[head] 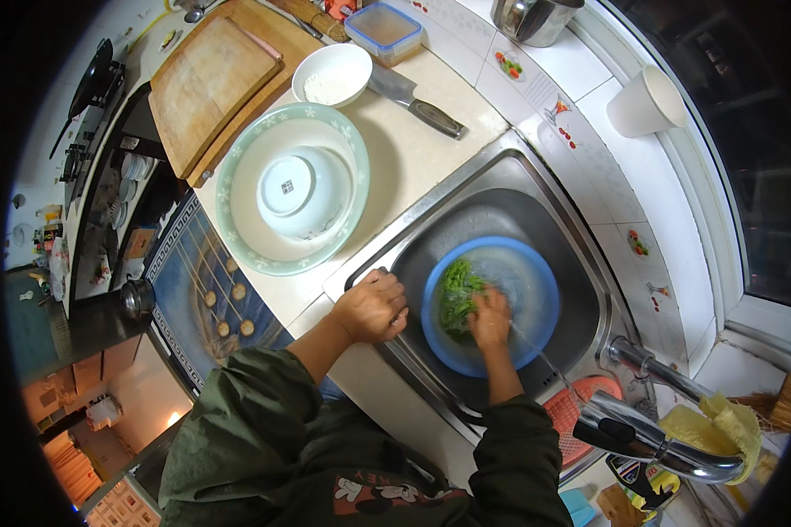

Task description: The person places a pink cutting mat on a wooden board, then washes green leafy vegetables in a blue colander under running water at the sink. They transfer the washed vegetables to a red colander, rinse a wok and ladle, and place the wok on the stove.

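Observation:
Leafy greens (458, 296) lie in water on the left side of a blue plastic basin (546, 283), which sits inside the steel sink (494, 207). My right hand (491, 319) is in the basin, its fingers curled into the edge of the greens; the fingertips are blurred. From the chrome faucet (616, 425) at the lower right, a thin stream of water runs into the basin beside that hand. Closed into a fist, my left hand (372, 306) is at the sink's near-left rim, with nothing visible in it.
Left of the sink, a green-rimmed bowl (237, 224) holds an upturned bowl (313, 191). Behind are a white bowl (349, 59) with white contents, a cleaver (428, 115), cutting boards (214, 85) and a lidded container (383, 29). A red plastic basket (567, 428) is beneath the faucet.

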Available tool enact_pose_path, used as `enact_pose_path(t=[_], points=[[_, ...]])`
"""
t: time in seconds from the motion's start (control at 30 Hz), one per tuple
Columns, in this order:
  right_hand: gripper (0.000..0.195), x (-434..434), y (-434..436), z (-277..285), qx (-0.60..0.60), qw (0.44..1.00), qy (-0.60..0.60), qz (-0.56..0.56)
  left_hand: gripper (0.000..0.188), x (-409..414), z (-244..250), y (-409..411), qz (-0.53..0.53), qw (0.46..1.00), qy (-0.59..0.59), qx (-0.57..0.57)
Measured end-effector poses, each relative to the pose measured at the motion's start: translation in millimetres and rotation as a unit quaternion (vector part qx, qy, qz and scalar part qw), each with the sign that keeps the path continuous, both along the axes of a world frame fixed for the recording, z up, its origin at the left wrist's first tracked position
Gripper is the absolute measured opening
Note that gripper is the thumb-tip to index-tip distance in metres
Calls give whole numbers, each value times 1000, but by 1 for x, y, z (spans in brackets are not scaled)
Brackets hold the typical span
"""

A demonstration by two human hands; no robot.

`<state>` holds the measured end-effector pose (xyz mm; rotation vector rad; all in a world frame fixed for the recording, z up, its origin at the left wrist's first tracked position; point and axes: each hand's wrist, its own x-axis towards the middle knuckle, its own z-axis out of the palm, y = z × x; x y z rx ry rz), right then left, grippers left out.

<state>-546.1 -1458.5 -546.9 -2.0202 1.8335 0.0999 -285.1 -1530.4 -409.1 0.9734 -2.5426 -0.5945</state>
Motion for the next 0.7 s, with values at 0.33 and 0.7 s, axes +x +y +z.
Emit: enact_pose_path(t=[0.33,0.7], points=[[50,-2,17,12,-65,973,-27,-220,8,-2,-2,-1,3,999,20,-27],[59,14,-27,14,-140,947,-78,-277,9,-3,-1,-1,0,999,4,-32]])
